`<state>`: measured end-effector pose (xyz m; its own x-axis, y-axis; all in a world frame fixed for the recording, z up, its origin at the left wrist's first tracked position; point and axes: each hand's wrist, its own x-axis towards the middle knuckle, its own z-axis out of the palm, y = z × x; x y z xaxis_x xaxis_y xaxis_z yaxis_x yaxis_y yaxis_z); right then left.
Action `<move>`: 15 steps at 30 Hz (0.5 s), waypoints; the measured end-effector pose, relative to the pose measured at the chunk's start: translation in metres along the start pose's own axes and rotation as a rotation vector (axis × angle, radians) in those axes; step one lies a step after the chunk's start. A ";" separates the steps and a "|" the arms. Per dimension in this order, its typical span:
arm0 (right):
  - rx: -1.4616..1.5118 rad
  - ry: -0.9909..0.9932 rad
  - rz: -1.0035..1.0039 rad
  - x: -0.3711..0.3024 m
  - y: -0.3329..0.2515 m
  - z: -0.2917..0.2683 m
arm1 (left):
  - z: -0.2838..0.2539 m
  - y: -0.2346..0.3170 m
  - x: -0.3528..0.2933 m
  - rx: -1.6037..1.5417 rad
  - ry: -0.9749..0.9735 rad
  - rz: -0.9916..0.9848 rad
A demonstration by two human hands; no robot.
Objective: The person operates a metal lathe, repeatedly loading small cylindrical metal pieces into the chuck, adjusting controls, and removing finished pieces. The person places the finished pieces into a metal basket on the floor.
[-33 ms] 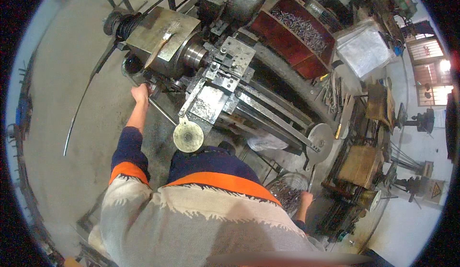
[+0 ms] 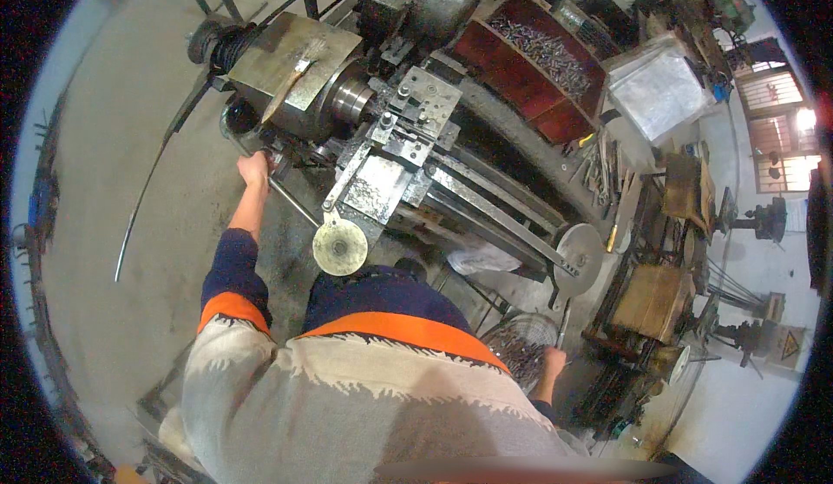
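Reaching low right, the right hand (image 2: 553, 361) dips into a wire basket (image 2: 519, 345) of small metal bits, grip unclear; the left hand (image 2: 254, 170) grips a lever (image 2: 291, 199); a red bin (image 2: 531, 60) upper middle holds more.

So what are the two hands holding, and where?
The left hand grips a lever on the lathe at its end. The right hand reaches into a wire basket; its grasp cannot be told.

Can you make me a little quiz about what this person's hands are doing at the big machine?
1. True or false: the left hand is on a lever at the lathe.
2. The right hand reaches toward: A) a wire basket of small metal parts, B) a broom, C) a cup.
3. What colour is the bin of metal pieces behind the lathe?

Key: 1 true; 2 A; 3 red.
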<state>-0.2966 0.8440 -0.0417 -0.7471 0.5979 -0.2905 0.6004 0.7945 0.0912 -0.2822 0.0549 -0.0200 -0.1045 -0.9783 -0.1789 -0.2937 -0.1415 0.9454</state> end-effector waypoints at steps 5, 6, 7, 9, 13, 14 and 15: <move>0.082 -0.015 -0.029 0.008 -0.001 -0.003 | -0.002 -0.038 0.039 0.110 -0.081 0.040; 0.038 -0.014 -0.120 0.008 -0.003 -0.014 | -0.010 -0.033 0.040 0.197 -0.103 0.047; -0.007 -0.012 -0.212 0.011 -0.005 -0.021 | -0.017 -0.031 0.041 0.284 -0.123 0.052; -0.132 -0.036 -0.208 0.107 0.062 0.009 | -0.005 -0.036 0.055 0.275 -0.238 -0.043; -0.125 -0.017 -0.059 0.088 -0.005 -0.057 | -0.073 -0.068 0.082 0.489 -0.237 0.236; -0.132 0.049 -0.075 0.095 0.005 -0.056 | -0.078 -0.076 0.077 0.469 -0.261 0.235; -0.131 0.107 -0.092 0.111 0.021 -0.047 | -0.086 -0.080 0.072 0.453 -0.281 0.238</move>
<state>-0.3801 0.9318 -0.0277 -0.8273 0.5248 -0.2006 0.4914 0.8489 0.1946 -0.1847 -0.0171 -0.0850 -0.4470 -0.8890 -0.0994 -0.6016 0.2166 0.7689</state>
